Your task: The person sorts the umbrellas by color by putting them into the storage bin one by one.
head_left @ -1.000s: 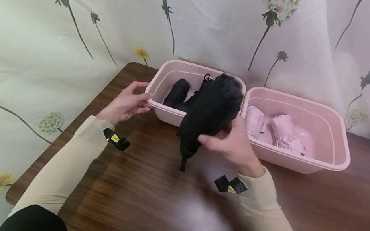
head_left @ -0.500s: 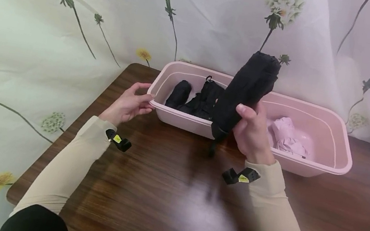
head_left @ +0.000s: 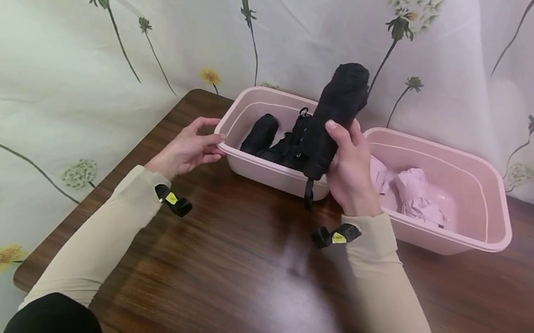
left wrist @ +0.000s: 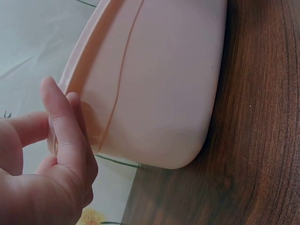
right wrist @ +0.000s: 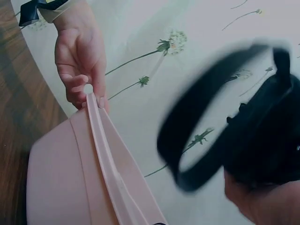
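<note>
My right hand (head_left: pixel 352 171) grips a black folded umbrella (head_left: pixel 336 110), held up at a steep tilt over the right end of the left pink bin (head_left: pixel 271 176). Its wrist strap (right wrist: pixel 197 93) dangles in a loop, blurred in the right wrist view. With thumb and fingers my left hand (head_left: pixel 188 148) pinches that bin's rim at the left end; the left wrist view shows the rim between them. Inside lie a rolled black bundle (head_left: pixel 260 133) and a crumpled black fabric thing (head_left: pixel 293 147) with a small loop, partly hidden behind the umbrella.
A second pink bin (head_left: pixel 484 201) stands just to the right, holding pale pink wrapped bundles (head_left: pixel 416 196). Both bins are on a dark wooden table (head_left: pixel 228 277), with a flower-printed cloth (head_left: pixel 166 11) hanging behind.
The umbrella rose from low in front of the left bin, swung right, then came back left over it, now more upright. My left hand stays on the rim.
</note>
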Available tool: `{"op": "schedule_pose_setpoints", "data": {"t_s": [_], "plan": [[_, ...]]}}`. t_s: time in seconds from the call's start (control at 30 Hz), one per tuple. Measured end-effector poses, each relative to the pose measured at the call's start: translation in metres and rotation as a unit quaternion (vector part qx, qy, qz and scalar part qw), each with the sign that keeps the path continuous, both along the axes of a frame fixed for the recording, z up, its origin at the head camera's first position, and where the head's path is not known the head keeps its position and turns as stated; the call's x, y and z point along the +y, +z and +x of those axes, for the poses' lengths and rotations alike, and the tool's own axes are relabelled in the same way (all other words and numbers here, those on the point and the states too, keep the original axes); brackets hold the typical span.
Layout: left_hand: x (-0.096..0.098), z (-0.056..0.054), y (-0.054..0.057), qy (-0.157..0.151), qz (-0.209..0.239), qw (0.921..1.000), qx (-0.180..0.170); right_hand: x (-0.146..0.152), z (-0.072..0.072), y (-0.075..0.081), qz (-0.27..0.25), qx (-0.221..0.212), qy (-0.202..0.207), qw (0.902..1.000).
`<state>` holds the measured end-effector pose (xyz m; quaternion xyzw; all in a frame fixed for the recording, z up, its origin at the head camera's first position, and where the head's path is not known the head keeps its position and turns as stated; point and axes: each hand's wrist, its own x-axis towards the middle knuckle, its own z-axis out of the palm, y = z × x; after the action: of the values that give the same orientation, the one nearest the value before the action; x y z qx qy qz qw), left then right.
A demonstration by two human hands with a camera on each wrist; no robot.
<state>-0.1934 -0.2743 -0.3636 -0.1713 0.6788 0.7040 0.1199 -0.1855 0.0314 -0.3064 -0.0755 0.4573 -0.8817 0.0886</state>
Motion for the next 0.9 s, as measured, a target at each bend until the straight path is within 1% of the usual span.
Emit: {"op": "schedule_pose_setpoints", "data": {"t_s": [0.13,0.23,0.33,0.37,0.57,0.73,0.9], "plan": [[-0.001,0.001,0.000,0.002,0.000,1.0000,0.002,-0.009,-0.006,-0.002,0.037,-0.025,0.013,0.9989],[0.000,0.001,0.000,0.004,0.002,1.0000,0.003,-0.014,-0.010,-0.004,0.023,-0.031,0.042,0.9984],[0.001,0.001,0.000,0.006,0.008,0.9999,0.004,-0.018,-0.015,-0.007,0.008,-0.033,0.053,0.9980],[0.001,0.000,0.000,0.005,0.008,0.9999,0.004,-0.019,-0.016,-0.008,0.006,-0.035,0.052,0.9980],[0.001,0.001,0.000,0.007,0.012,0.9999,0.006,-0.028,-0.021,-0.013,0.062,-0.055,0.027,0.9962],[0.001,0.001,0.000,0.008,0.023,0.9997,0.006,-0.037,-0.025,-0.017,0.112,-0.062,0.008,0.9917],[0.002,0.001,-0.002,0.013,0.028,0.9995,0.007,-0.043,-0.027,-0.021,0.138,-0.073,-0.002,0.9877]]}}
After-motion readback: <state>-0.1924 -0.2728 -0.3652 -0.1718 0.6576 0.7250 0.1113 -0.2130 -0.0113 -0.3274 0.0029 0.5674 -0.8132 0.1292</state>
